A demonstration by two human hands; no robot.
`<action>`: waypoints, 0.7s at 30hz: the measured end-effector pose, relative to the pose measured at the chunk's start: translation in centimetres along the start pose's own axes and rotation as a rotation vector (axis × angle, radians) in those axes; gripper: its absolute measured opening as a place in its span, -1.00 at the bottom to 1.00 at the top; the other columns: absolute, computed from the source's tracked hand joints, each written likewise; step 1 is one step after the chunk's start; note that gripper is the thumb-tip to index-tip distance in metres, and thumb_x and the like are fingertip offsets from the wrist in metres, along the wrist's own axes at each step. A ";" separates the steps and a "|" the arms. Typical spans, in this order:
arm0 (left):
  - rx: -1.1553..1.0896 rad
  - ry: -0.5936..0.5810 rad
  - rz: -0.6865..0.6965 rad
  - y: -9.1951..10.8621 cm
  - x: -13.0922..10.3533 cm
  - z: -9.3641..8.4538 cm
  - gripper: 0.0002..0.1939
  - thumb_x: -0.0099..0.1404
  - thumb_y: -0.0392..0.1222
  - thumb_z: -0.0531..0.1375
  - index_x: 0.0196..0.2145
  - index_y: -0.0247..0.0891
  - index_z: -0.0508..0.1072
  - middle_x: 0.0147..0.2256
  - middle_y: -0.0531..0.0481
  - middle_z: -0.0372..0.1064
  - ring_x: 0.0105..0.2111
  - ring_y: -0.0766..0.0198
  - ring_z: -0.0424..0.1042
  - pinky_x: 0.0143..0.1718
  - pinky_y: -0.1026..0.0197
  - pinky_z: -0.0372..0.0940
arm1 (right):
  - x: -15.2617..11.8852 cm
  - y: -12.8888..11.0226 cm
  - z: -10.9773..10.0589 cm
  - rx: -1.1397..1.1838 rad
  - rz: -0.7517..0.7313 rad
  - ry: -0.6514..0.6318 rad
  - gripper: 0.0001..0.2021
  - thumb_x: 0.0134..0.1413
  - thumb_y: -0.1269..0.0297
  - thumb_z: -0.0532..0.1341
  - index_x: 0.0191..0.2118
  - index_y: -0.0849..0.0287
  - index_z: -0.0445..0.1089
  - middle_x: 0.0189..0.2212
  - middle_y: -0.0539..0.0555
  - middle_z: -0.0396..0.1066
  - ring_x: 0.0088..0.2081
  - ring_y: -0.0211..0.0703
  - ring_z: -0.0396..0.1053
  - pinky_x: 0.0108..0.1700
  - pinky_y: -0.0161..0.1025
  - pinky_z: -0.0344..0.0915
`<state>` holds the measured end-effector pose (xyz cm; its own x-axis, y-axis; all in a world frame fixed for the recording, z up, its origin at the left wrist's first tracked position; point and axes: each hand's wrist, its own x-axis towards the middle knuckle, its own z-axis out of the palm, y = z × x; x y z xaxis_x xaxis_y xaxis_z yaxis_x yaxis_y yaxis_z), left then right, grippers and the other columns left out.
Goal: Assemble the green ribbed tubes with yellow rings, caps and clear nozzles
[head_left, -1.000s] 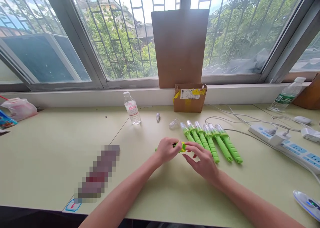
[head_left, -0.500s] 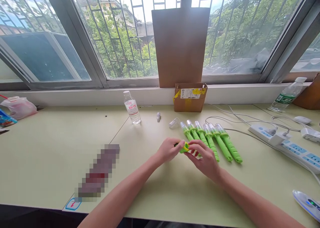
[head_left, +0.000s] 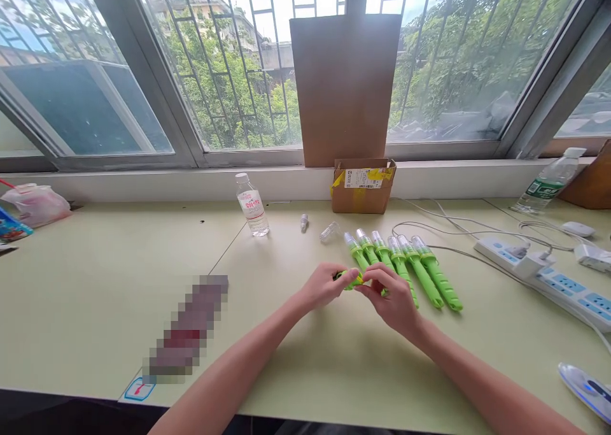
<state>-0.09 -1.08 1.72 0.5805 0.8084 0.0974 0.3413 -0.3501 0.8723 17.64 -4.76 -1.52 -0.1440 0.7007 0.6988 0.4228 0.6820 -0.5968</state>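
My left hand is closed around a small green plastic piece with a yellow rim. Against its yellow end, the fingers of my right hand are pinched together; fingers hide most of the piece. Just beyond my right hand lie several green ribbed sticks with clear tips, side by side and slanting. A clear ribbed cap rests on its side past my left hand. Farther left is a small grey-white cylindrical part.
A water bottle stands beyond my left hand. Behind the sticks is a taped cardboard box. A white power strip with cables lies at right, near another bottle. A blurred dark object lies left of my forearm.
The fingers of my right hand have closed in on the yellow rim, which shows less now. The clear cap and the small grey-white part have shifted slightly.
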 end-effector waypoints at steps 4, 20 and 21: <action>-0.026 0.010 -0.023 0.0 0.0 0.2 -0.46 0.31 0.19 -0.03 -0.63 -0.28 0.18 -0.71 0.13 0.07 -0.66 0.43 0.08 -0.59 0.32 -0.04 | 0.0 -0.2 0.0 -0.002 0.012 0.013 -0.91 0.12 0.40 0.22 -0.38 0.13 0.29 -0.39 -0.01 0.28 -0.60 -0.39 0.18 -0.53 -0.34 0.20; -0.141 0.011 -0.109 0.2 0.2 0.6 -0.51 0.23 0.22 0.03 -0.57 -0.28 0.24 -0.67 0.13 0.10 -0.65 0.42 0.11 -0.59 0.32 0.02 | -0.3 -0.5 0.2 -0.153 -0.141 0.130 -0.90 0.15 0.47 0.17 -0.33 0.13 0.26 -0.39 -0.01 0.25 -0.62 -0.43 0.15 -0.57 -0.39 0.15; -0.143 0.010 -0.108 0.2 0.2 0.6 -0.51 0.23 0.22 0.04 -0.57 -0.28 0.24 -0.67 0.13 0.11 -0.65 0.42 0.11 -0.60 0.32 0.02 | -0.3 -0.5 0.2 -0.160 -0.148 0.132 -0.90 0.15 0.47 0.17 -0.33 0.13 0.27 -0.39 -0.01 0.25 -0.62 -0.43 0.14 -0.57 -0.39 0.15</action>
<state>0.58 -1.27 1.65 0.5383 0.8428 0.0037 0.2919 -0.1906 0.9373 17.28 -5.33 -1.52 -0.1011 0.5550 0.8257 0.5432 0.7261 -0.4216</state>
